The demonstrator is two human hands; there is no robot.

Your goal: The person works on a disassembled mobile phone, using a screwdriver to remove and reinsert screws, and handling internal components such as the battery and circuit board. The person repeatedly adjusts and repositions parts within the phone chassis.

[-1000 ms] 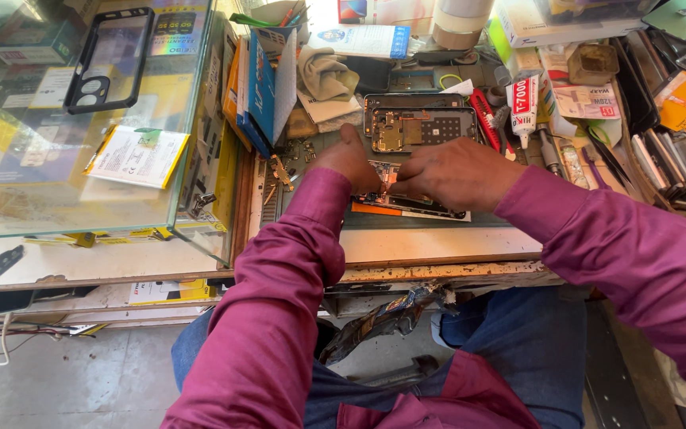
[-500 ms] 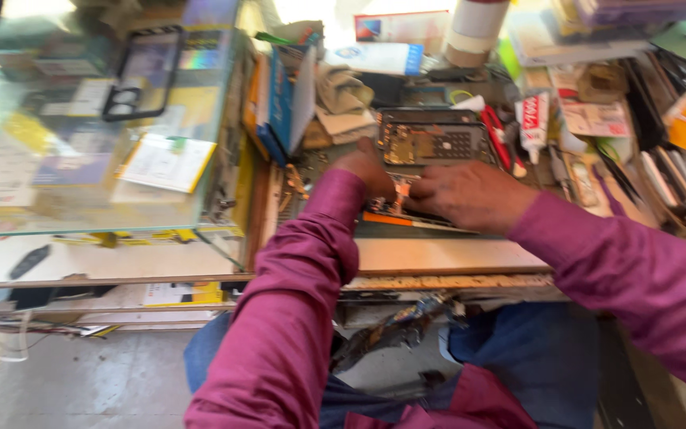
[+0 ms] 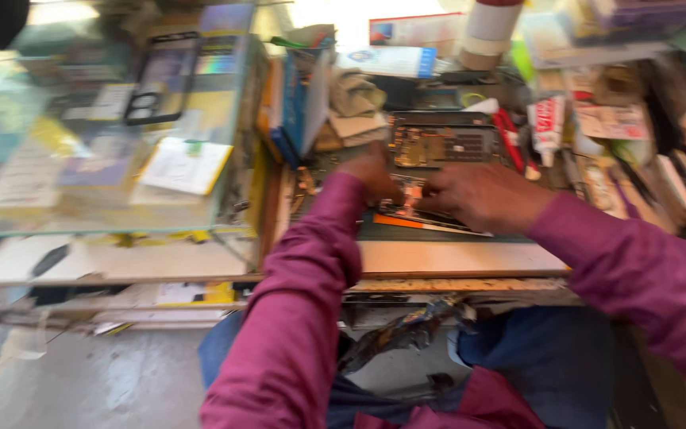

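My left hand [image 3: 371, 176] and my right hand [image 3: 478, 195] meet over a small flat device [image 3: 414, 208] lying on a dark work mat [image 3: 438, 230]. Both hands have their fingers pinched down on it; the blur hides exactly what each finger touches. Just behind the hands lies an opened phone body [image 3: 448, 143] with its inner parts showing. Both arms wear magenta sleeves.
A glass display case [image 3: 105, 143] stands at the left with a black phone case [image 3: 160, 78] on top. Blue boxes [image 3: 299, 111] stand upright beside it. Tubes [image 3: 548, 123], tools and packets crowd the right side. A white bottle [image 3: 486, 32] stands at the back.
The camera view has swung and blurred, shifting the scene slightly. My hands stay together on the small device, the right hand moving a little to the left.
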